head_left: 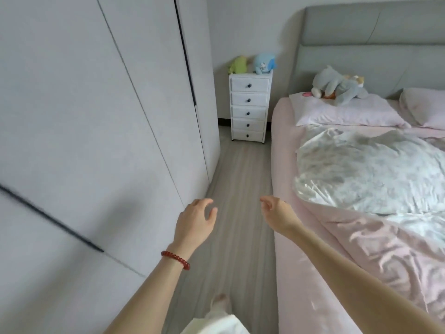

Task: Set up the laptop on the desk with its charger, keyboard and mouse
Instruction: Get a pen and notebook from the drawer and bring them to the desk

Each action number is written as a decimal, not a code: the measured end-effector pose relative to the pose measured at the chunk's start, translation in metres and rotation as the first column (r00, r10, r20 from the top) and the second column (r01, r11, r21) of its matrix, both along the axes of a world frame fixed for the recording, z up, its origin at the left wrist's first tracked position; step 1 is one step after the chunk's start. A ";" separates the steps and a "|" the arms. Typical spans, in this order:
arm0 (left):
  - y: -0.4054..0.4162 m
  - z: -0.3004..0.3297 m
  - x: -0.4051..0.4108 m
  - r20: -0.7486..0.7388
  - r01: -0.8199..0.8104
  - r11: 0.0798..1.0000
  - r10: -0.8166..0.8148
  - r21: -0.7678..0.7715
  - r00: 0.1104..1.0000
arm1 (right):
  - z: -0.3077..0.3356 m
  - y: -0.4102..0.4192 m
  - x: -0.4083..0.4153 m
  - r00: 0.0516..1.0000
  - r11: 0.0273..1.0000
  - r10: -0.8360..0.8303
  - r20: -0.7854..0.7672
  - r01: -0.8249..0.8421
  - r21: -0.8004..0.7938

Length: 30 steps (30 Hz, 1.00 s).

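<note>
Walking a narrow floor strip (238,189) between wardrobe doors (96,116) at 9 o'clock and a bed (301,261) at 3 o'clock. Left hand (195,221) is out front, palm down, fingers loosely spread and a little bent, holding nothing; red bead bracelet (175,259) on that wrist. Right hand (277,213) is also forward, fingers loosely curled inward, empty, just over the bed's near edge. Both are likely raised for balance or reach while moving, not for any grasp.

Laptop, charger, keyboard, mouse and desk: none in view, so location cannot be told. Task looks barely begun; probably the fetch stage.

At 12 o'clock, a white drawer unit (249,112) stands against the far wall, with a green plush (238,65) and a blue plush (265,63) on top. A grey plush (337,86) lies on the pillow (342,114) at 2 o'clock; crumpled duvet (373,169) below it. A bare foot (220,300) shows at 6 o'clock.
</note>
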<state>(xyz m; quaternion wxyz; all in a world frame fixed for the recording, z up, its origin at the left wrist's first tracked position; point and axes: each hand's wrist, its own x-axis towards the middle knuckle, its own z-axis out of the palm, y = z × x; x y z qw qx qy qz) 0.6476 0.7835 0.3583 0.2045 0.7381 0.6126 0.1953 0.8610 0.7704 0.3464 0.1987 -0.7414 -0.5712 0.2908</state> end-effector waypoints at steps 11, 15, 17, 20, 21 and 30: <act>0.381 -0.012 0.074 0.070 -0.003 0.999 0.006 -0.051 0.998 | -0.003 0.355 0.089 0.999 0.999 -0.042 0.006 0.042 -0.010; 0.495 -0.003 0.143 0.091 0.106 0.993 -0.101 -0.044 0.991 | 0.005 0.448 0.144 0.990 0.990 -0.140 -0.003 0.140 0.006; 0.557 -0.006 0.185 0.096 0.170 0.984 -0.165 -0.049 0.982 | 0.000 0.501 0.180 0.979 0.979 -0.205 -0.017 0.205 -0.003; 0.625 -0.016 0.230 0.107 0.217 0.974 -0.210 -0.060 0.972 | -0.009 0.567 0.222 0.968 0.969 -0.248 -0.035 0.248 0.002; 0.656 -0.022 0.247 0.110 0.227 0.972 -0.219 -0.065 0.970 | -0.015 0.601 0.240 0.967 0.967 -0.252 -0.035 0.253 0.007; 0.889 -0.050 0.330 0.121 0.072 0.989 -0.057 -0.129 0.991 | -0.042 0.860 0.322 0.968 0.966 -0.251 -0.026 0.252 0.055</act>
